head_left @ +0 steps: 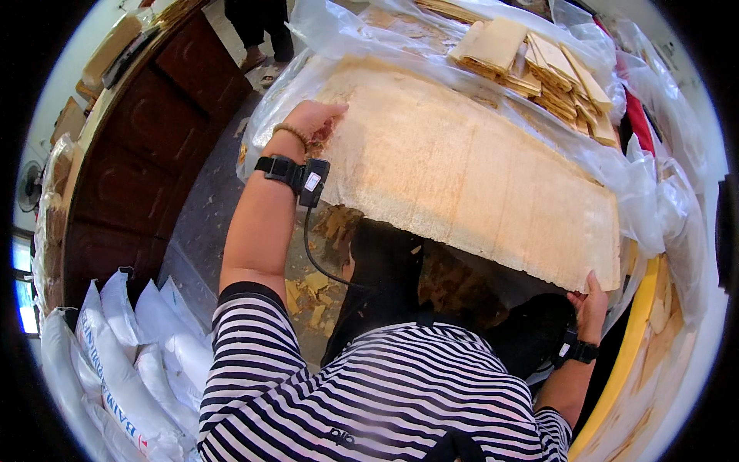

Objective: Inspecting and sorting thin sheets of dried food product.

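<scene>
A large, stiff, pale tan sheet [462,169] with ragged edges spans the space between my hands, its exact material unclear. My left hand [312,119] is closed on its far left edge, fingers curled at the rim. At the near right corner my right hand [591,308] grips the sheet, thumb on top and the other fingers partly hidden beneath. The sheet lies over a surface covered with clear plastic film [331,31], and its near edge juts out above my legs.
Stacks of smaller tan pieces [539,65] lie beyond the sheet. White printed sacks [131,369] stand at lower left, beside a dark wooden cabinet [154,146]. Broken tan bits [312,296] litter the floor. A yellow-edged board [627,362] is at right. Another person's legs [258,35] show at the top.
</scene>
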### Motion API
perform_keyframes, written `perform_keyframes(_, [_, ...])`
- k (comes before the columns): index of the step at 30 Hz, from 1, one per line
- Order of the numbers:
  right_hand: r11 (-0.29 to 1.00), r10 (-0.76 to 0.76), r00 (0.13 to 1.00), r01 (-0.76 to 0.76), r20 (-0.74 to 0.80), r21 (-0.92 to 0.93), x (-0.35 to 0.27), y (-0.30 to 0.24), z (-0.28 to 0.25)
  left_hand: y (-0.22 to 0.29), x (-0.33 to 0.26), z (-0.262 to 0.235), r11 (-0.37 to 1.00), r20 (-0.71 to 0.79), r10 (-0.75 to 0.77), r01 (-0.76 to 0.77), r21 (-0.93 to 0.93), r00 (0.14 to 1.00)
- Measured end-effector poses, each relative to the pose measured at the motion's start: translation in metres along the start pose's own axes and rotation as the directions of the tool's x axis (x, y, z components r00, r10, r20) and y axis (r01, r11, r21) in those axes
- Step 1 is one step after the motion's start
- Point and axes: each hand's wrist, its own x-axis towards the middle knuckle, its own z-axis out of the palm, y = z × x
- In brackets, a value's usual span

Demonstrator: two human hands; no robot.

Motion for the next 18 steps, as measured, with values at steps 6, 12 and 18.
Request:
perform_keyframes(6, [1.000, -0.002, 1.000, 0.002, -0.006, -0.007, 0.002, 0.006, -0.002, -0.014, 0.044, -0.026, 0.992, -0.181, 0.126, -0.127, 0.006, 0.975])
perform_keyframes(12, [0.999, 0.043, 0.999, -0.043, -0.010, 0.007, 0.002, 0.007, -0.003, 0.005, 0.036, -0.010, 0.376, -0.237, 0.810, -0.164, 0.912, 0.537])
perform_keyframes(18, [1.000, 0.026, 1.000, -0.026, -0.007, 0.011, 0.008, 0.017, -0.007, 0.002, 0.054, 0.018, 0.369, 0.017, 0.659, -0.343, 0.864, 0.752])
